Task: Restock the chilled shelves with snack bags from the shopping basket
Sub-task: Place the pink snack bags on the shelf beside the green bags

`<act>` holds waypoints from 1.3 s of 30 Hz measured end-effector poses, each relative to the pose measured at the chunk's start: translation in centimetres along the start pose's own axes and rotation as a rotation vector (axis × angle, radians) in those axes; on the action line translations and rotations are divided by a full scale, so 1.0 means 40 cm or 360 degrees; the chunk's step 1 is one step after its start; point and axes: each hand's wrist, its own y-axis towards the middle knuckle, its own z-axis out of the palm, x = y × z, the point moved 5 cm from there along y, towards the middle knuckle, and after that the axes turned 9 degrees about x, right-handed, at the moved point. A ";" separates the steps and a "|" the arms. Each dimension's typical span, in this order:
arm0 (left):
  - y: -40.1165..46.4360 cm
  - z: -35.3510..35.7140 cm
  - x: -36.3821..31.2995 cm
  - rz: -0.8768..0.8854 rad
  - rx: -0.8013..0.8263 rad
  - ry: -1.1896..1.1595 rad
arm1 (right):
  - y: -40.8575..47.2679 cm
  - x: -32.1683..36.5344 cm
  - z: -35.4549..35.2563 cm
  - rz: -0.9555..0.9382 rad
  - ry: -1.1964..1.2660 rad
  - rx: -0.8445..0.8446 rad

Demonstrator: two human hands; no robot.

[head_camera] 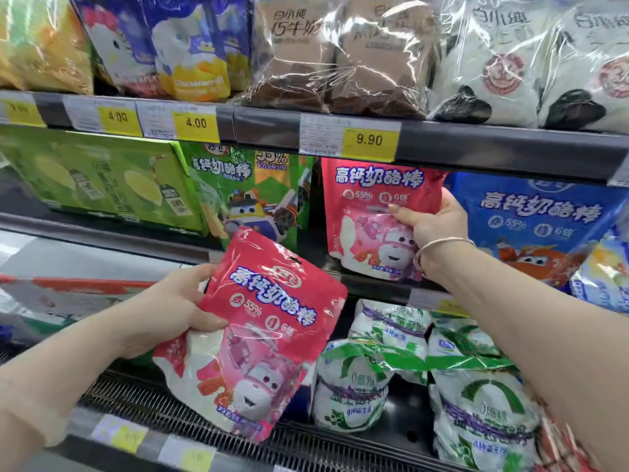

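My left hand [177,308] grips a red and pink snack bag [258,338] with a cartoon plane on it, held tilted in front of the shelves, below and left of the middle shelf. My right hand [432,226], with a bracelet at the wrist, grips the right edge of an identical red bag [367,212] standing upright on the middle shelf [374,287]. That bag stands between green bags [252,199] on its left and blue bags [531,226] on its right. The shopping basket is not in view.
The top shelf carries brown [326,59] and white packs [510,63] and cartoon packs [163,46], with yellow price tags [369,139] along its rail. A green carton [102,185] stands at middle left. White and green bagged tubs [422,369] fill the bottom right over a black grille [143,407].
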 end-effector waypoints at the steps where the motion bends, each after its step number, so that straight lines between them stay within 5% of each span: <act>1: 0.004 0.006 -0.003 0.0004 0.0036 -0.0010 | 0.008 0.003 0.003 -0.0023 -0.0007 0.0027; 9: 0.051 0.046 -0.027 0.0094 0.0304 -0.0060 | 0.051 -0.008 0.032 -0.0046 -0.0033 0.0203; 19: 0.092 0.068 -0.012 0.0231 0.0214 -0.0056 | 0.057 -0.063 0.012 0.0516 -0.1176 0.0114; 25: 0.106 0.071 -0.004 0.0274 0.0067 -0.0095 | 0.056 -0.052 -0.005 0.0363 -0.1444 0.0080; 29: 0.117 0.097 -0.019 0.0434 -0.0075 -0.0326 | 0.016 -0.048 -0.041 0.0396 -0.1256 0.0074; 33: 0.150 0.142 -0.068 0.0527 -0.0058 -0.0527 | -0.077 -0.044 -0.080 0.0590 -0.0365 0.0116; 37: 0.191 0.189 -0.135 0.0557 -0.0005 -0.0507 | -0.172 -0.037 -0.050 0.0586 -0.0653 0.0738; 39: 0.211 0.200 -0.163 0.0610 -0.0043 -0.0464 | -0.165 -0.037 -0.047 0.0443 -0.0682 0.0739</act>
